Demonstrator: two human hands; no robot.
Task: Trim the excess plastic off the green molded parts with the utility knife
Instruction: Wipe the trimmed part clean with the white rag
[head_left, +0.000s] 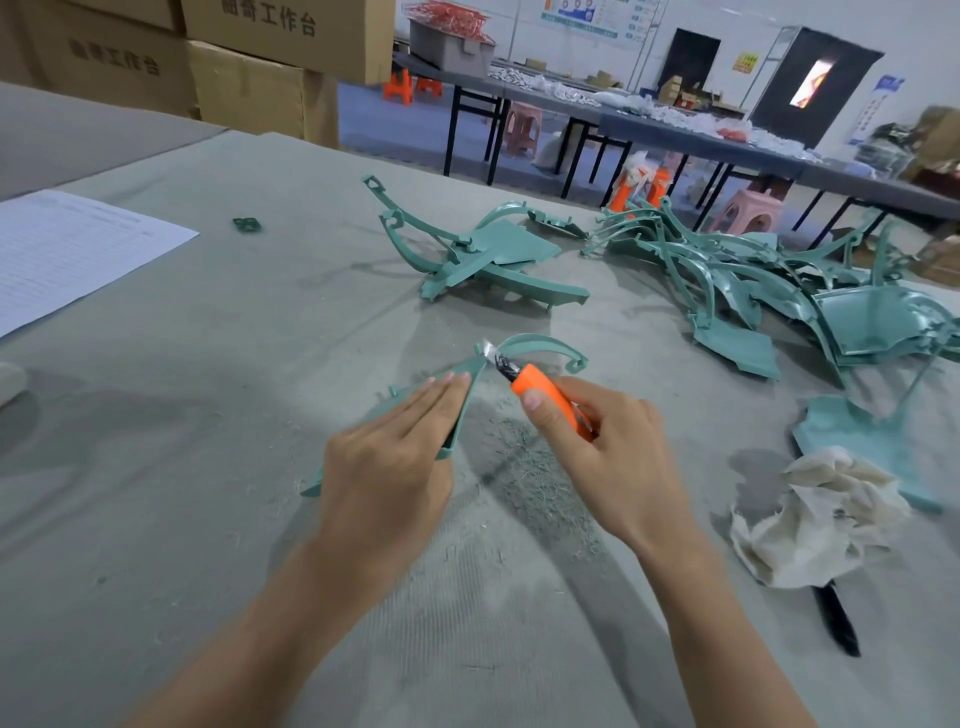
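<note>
Hands (387, 460) (610, 457) on green part (540, 343), knife (543, 388), cartons (244, 88) "工作台"

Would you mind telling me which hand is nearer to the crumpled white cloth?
Right. The right hand, gripping the utility knife, is left of the cloth; the left hand rests on the green part farther left.

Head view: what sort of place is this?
Probably a plastics factory's finishing area: a heap of green molded parts, stacked cardboard cartons, and long worktables strewn with more parts behind.
</note>
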